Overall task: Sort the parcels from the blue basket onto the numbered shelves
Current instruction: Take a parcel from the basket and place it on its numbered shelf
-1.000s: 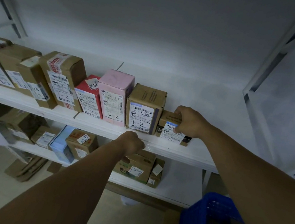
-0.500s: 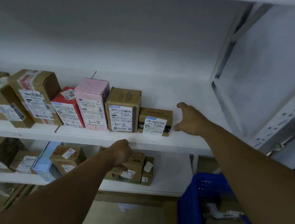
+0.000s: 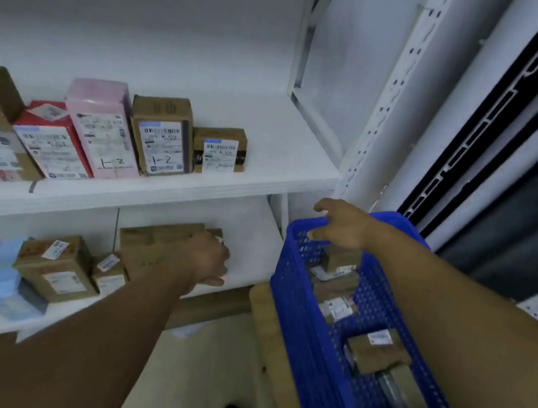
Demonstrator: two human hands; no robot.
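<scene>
Presently, as found:

Right hand [image 3: 340, 226]: over the far end of the basket [image 3: 294, 311]. Fingers [image 3: 322, 208] spread and slack, grasping nothing.

Parcel [image 3: 342, 262]: small, brown, at the basket's far end, straight beneath the right palm. Whether the hand touched it could not be told. Its long side lay across the basket.

Basket: long axis ran away from the person toward the shelving, with further parcels [image 3: 374, 355] in file along it, nearer the body.

Left hand [image 3: 209, 259]: at the lower shelf [image 3: 256, 236], in front of a brown box [image 3: 151, 242], well apart from the basket. Its back faced the camera, so whether the fingers were clenched or released could not be told.

Upper shelf [image 3: 282, 174]: row of boxes, several marked "1-2", ending in a small box [image 3: 220, 150] with bare board to its right. This lay up and left of the basket.

Judgement: the right hand was much the nearer, and a short drop would probably close it on the parcel.
</scene>
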